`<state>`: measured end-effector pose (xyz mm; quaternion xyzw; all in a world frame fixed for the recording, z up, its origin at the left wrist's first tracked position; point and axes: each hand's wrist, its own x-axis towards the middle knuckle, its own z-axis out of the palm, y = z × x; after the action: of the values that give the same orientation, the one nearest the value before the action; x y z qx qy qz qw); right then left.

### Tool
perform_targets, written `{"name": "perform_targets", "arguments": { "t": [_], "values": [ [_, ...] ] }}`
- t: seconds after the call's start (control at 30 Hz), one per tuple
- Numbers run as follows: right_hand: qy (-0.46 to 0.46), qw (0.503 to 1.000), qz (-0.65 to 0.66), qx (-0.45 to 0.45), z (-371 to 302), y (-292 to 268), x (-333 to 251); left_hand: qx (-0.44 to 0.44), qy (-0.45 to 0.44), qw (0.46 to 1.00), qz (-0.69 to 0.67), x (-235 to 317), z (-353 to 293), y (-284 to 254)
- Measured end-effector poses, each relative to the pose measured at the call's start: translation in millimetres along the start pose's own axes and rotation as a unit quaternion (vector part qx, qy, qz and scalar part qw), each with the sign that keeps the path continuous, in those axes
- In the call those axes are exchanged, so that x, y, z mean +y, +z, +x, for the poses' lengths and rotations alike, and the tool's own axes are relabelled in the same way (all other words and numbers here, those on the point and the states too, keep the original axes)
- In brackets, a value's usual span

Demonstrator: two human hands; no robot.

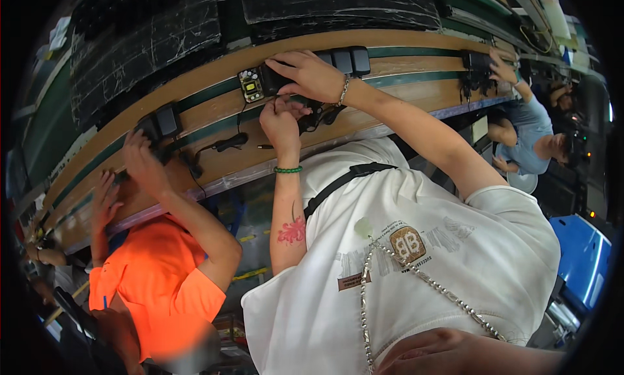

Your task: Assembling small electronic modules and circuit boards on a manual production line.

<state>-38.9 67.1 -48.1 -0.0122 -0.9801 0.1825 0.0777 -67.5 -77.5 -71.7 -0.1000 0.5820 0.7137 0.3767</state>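
Observation:
My right hand [312, 76], with a silver bracelet on its wrist, reaches over a black power adapter case [272, 81], its thumb and fingers around it. Just left of that case lies an open circuit board [250, 84] with a yellow component. My left hand [284, 120], wearing a green bead bracelet, is just below the case with its fingers curled in. Whatever is between those fingers is hidden. Black cables [318, 118] lie beside it. To the right of my right hand stand several closed black adapters [359, 61] in a row.
The wooden bench [260, 50] has green strips along it. A black cable with its plug [227, 143] lies to the left. At left a co-worker in orange [162, 277] handles black adapters [168, 120]. Another person [536, 125] works at right beside more adapters [478, 64].

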Motion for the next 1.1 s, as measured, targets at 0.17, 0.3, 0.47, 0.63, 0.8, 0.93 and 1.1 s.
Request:
{"name": "perform_targets", "arguments": {
  "t": [0.17, 0.3, 0.47, 0.63, 0.8, 0.93, 1.1],
  "values": [
    [-0.015, 0.999, 0.03, -0.021, 12.5, -2.8, 3.1, -0.006, -0.031, 0.999, 0.022, 9.8, -1.9, -1.6],
    [0.009, 0.997, 0.021, -0.08, 26.1, -10.5, -2.7, -0.003, -0.042, 0.999, 0.035, 13.2, -5.1, -1.8],
    [0.069, 0.982, -0.025, -0.176, 46.8, -24.0, -11.6, -0.007, -0.027, 0.998, 0.06, 16.0, -7.2, 3.3],
    [0.091, 0.962, -0.057, -0.252, 54.5, -36.8, -10.1, -0.039, -0.039, 0.998, 0.005, 8.7, -2.1, -0.2],
    [0.083, 0.948, -0.108, -0.287, 57.0, -38.3, -8.3, -0.068, -0.102, 0.991, -0.05, 17.9, -2.0, 3.5],
    [0.09, 0.945, -0.139, -0.282, 55.9, -32.0, -15.7, -0.067, -0.156, 0.985, -0.003, 42.3, -5.3, 8.8],
    [0.121, 0.955, -0.133, -0.236, 41.4, -23.4, -30.5, -0.081, -0.191, 0.977, 0.055, 40.2, -11.6, 4.7]
  ]
}}
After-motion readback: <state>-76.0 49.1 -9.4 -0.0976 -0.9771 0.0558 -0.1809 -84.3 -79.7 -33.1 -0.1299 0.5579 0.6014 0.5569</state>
